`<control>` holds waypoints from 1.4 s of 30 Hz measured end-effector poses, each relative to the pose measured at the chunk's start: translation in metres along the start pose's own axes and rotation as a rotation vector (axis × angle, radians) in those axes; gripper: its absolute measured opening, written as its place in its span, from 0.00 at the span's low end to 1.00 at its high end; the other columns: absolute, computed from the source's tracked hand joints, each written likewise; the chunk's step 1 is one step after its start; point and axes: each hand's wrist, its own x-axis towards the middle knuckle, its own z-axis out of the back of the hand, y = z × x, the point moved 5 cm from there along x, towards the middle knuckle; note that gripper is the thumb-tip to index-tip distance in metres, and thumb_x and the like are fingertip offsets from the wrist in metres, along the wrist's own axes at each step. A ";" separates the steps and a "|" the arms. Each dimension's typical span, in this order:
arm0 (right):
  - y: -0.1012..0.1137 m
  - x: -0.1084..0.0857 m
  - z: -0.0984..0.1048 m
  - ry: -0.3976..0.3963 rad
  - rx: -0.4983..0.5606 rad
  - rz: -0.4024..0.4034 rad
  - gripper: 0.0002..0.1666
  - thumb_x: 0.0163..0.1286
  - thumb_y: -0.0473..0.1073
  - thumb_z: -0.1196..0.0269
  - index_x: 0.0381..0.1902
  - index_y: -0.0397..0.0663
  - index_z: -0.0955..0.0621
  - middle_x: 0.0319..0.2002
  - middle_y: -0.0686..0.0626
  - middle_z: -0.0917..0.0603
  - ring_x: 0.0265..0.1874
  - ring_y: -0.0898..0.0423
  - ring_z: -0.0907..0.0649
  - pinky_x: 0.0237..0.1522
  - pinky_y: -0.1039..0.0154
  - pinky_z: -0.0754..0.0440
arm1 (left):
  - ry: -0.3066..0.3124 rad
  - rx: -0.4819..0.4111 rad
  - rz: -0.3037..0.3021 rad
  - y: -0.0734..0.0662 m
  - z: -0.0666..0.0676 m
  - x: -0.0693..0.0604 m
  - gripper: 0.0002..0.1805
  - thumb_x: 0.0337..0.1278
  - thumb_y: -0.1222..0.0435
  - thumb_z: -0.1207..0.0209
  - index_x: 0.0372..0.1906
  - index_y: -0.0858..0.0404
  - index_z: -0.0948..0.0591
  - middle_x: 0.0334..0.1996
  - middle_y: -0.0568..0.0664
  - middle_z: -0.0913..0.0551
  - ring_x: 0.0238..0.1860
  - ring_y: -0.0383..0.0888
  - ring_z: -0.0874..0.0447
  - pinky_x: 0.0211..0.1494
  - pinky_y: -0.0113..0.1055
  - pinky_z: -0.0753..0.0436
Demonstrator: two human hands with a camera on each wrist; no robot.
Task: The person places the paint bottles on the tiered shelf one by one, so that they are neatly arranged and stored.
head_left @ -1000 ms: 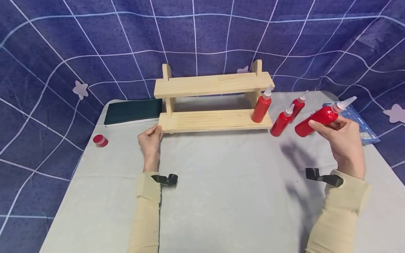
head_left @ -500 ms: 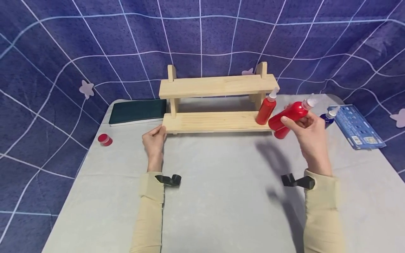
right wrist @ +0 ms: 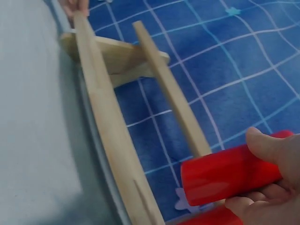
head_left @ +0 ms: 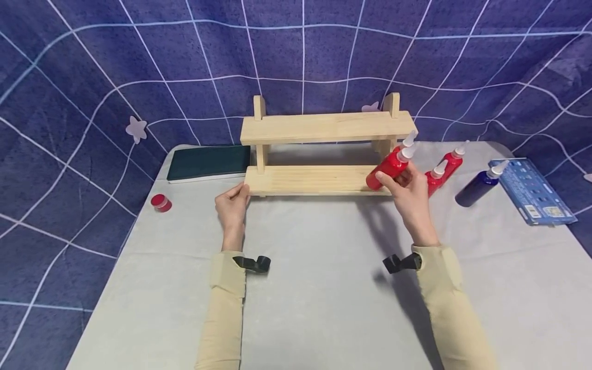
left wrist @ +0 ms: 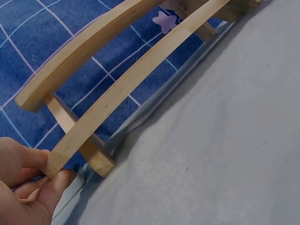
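Observation:
A two-tier wooden rack [head_left: 305,180] stands at the back of the table. My left hand [head_left: 233,209] pinches the left end of its lower shelf; the left wrist view shows thumb and fingers around the board end [left wrist: 58,161]. My right hand [head_left: 413,202] grips a red bottle [head_left: 387,168] with a white nozzle, tilted over the right end of the lower shelf. In the right wrist view the held bottle [right wrist: 225,176] shows its base, with another red bottle [right wrist: 213,218] below it. That second bottle is mostly hidden behind the held one in the head view.
Right of my right hand are two red bottles [head_left: 450,163] [head_left: 433,181], a dark blue bottle [head_left: 476,189] and a blue flat package [head_left: 532,192]. A dark green box [head_left: 208,163] lies left of the rack, with a small red jar [head_left: 161,202] nearer the left edge.
My right hand has carried the red bottle leftward, from beside the other bottles to above the lower shelf's right end. My left hand keeps its hold on the shelf. The view has shifted slightly.

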 end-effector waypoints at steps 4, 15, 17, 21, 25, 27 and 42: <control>-0.005 0.012 -0.015 0.041 -0.063 -0.002 0.27 0.66 0.35 0.34 0.61 0.35 0.27 0.48 0.43 0.18 0.41 0.63 0.19 0.45 0.77 0.19 | -0.013 -0.014 -0.006 -0.001 0.003 0.000 0.14 0.62 0.68 0.37 0.51 0.68 0.16 0.50 0.61 0.16 0.46 0.45 0.14 0.47 0.25 0.14; -0.018 0.025 -0.033 0.060 -0.091 -0.024 0.27 0.66 0.32 0.36 0.62 0.33 0.29 0.53 0.37 0.19 0.46 0.56 0.21 0.59 0.64 0.20 | -0.001 -0.024 -0.041 0.000 -0.003 -0.001 0.14 0.61 0.68 0.37 0.50 0.69 0.16 0.50 0.63 0.16 0.48 0.48 0.14 0.46 0.24 0.14; -0.020 0.026 -0.034 0.057 -0.096 -0.042 0.28 0.66 0.32 0.37 0.63 0.34 0.29 0.53 0.36 0.19 0.47 0.54 0.21 0.60 0.62 0.21 | 0.005 -0.021 -0.043 0.000 -0.004 -0.001 0.14 0.61 0.68 0.37 0.50 0.69 0.16 0.50 0.63 0.16 0.48 0.48 0.14 0.46 0.24 0.14; -0.023 0.028 -0.037 0.055 -0.111 -0.070 0.29 0.67 0.32 0.37 0.64 0.35 0.30 0.55 0.36 0.20 0.51 0.48 0.20 0.63 0.57 0.22 | 0.007 -0.008 -0.039 0.001 -0.004 0.000 0.14 0.61 0.68 0.37 0.50 0.69 0.16 0.49 0.62 0.16 0.48 0.48 0.14 0.46 0.24 0.14; -0.024 0.031 -0.042 0.066 -0.119 -0.085 0.30 0.67 0.34 0.36 0.65 0.37 0.30 0.58 0.37 0.21 0.55 0.46 0.22 0.66 0.53 0.24 | -0.015 0.006 -0.038 0.001 -0.002 0.001 0.13 0.61 0.68 0.37 0.50 0.68 0.15 0.48 0.62 0.15 0.47 0.47 0.13 0.46 0.25 0.14; -0.024 0.033 -0.044 0.070 -0.133 -0.082 0.31 0.66 0.35 0.35 0.66 0.38 0.30 0.58 0.37 0.21 0.56 0.45 0.22 0.66 0.52 0.24 | -0.023 0.006 -0.037 0.000 -0.001 0.001 0.13 0.60 0.68 0.36 0.49 0.68 0.15 0.48 0.62 0.15 0.46 0.47 0.13 0.46 0.25 0.14; -0.021 0.037 -0.045 0.083 -0.229 -0.022 0.33 0.65 0.36 0.33 0.65 0.34 0.31 0.59 0.35 0.22 0.59 0.44 0.22 0.68 0.53 0.26 | -0.016 0.002 -0.018 0.000 0.000 0.001 0.14 0.62 0.67 0.37 0.51 0.66 0.16 0.49 0.60 0.15 0.48 0.46 0.14 0.46 0.26 0.14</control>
